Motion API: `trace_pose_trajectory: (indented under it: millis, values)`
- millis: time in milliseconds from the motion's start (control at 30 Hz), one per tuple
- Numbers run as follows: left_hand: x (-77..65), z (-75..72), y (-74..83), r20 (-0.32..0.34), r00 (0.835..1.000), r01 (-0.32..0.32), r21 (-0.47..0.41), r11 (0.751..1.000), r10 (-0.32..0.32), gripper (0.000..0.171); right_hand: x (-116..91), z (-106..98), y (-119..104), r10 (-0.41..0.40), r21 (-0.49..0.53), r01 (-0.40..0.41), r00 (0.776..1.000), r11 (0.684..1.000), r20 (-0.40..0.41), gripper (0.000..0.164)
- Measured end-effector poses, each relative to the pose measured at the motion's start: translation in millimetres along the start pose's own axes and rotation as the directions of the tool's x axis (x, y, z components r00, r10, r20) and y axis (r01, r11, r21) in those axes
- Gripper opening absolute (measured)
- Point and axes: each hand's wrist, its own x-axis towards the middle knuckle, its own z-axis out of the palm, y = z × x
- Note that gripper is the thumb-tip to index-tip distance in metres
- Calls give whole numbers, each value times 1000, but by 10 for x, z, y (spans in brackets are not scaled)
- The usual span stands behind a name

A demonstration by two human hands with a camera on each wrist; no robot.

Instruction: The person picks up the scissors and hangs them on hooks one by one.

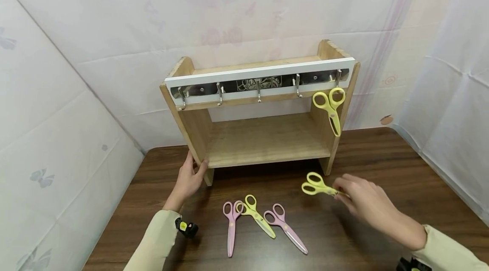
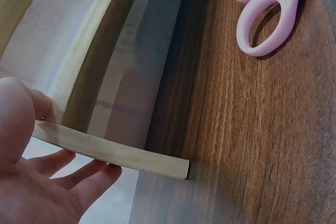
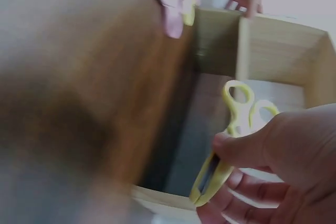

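From where I stand, the person's left hand (image 1: 189, 180) grips the wooden shelf (image 1: 267, 137) low on its left side, thumb at the front edge of the lower board and fingers against the outside. The right hand (image 1: 366, 201) pinches a pair of yellow scissors (image 1: 319, 187) by the blades, thumb on one face and fingers behind, with the handle loops pointing left. That pair is held clear of the table (image 1: 386, 160), just in front of the shelf's right foot.

The shelf stands towards the table's back edge, between its two back corners. Across its top front runs a white rail (image 1: 263, 69) with five metal hooks; from the rightmost hook (image 1: 338, 78) hangs another yellow pair (image 1: 331, 112), blades down.

On the table, in front of the shelf and nearer the front edge, three more pairs lie in a row: a pink pair on the left (image 1: 231, 226), its handle overlapping that of the yellow pair in the middle (image 1: 255, 213), and a pink pair on the right (image 1: 284, 225), close by the middle one's blades.
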Motion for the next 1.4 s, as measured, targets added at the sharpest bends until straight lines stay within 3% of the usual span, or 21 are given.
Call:
trace_pose_trajectory:
  millis: [200,367,567,933,1167,1400]
  values:
    - [5,7,-14,1,1000,-12,9,1000,12,54,365,-284,-54,-79,52,89,983,995,-167,23]
    - [9,15,-26,-5,1000,-26,13,1000,27,53,630,-473,-137,-104,118,148,944,982,-313,22]
    - [0,14,-27,1,1000,-29,0,1000,29,55,889,-589,-238,-77,224,185,905,957,-418,21]
    - [-26,16,-30,3,1000,-19,4,1000,19,56,1139,-600,-435,38,353,137,894,926,-446,14]
    - [-28,15,-21,-1,1000,-18,-7,1000,18,56,1199,-562,-488,123,379,54,895,924,-428,14]
    - [-29,13,-14,-8,999,-34,3,999,34,57,1240,-476,-477,157,394,22,896,919,-415,13]
